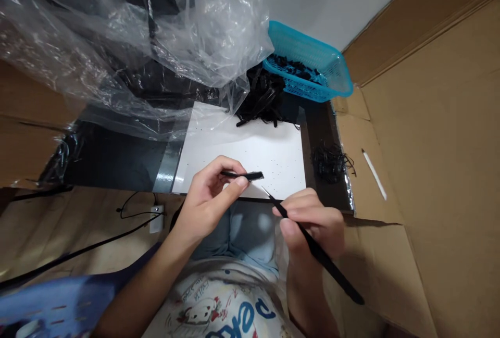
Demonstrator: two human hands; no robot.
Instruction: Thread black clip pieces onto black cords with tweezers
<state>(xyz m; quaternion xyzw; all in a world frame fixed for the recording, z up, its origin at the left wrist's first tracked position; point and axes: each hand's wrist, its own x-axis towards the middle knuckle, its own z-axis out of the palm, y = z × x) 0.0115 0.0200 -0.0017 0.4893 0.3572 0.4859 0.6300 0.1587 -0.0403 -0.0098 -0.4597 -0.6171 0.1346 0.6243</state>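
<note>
My left hand (211,192) pinches a slim black strip (253,175) between thumb and fingers, above the front of a white sheet (242,145). Its free end points right. In my right hand (312,218) are black tweezers (320,254), gripped like a pen. Their thin, pale tip lies just below and right of the strip's end, with a small gap between. At the back of the sheet is a heap of similar black strips (263,96). Small black specks dot the paper.
A blue basket (339,75) holding black pieces stands at the back right. Thin black scraps (330,163) are bunched on the dark tabletop (128,163) at right. Clear plastic (219,30) drapes over the back left. A white pen-like stick (375,176) lies on cardboard (437,135).
</note>
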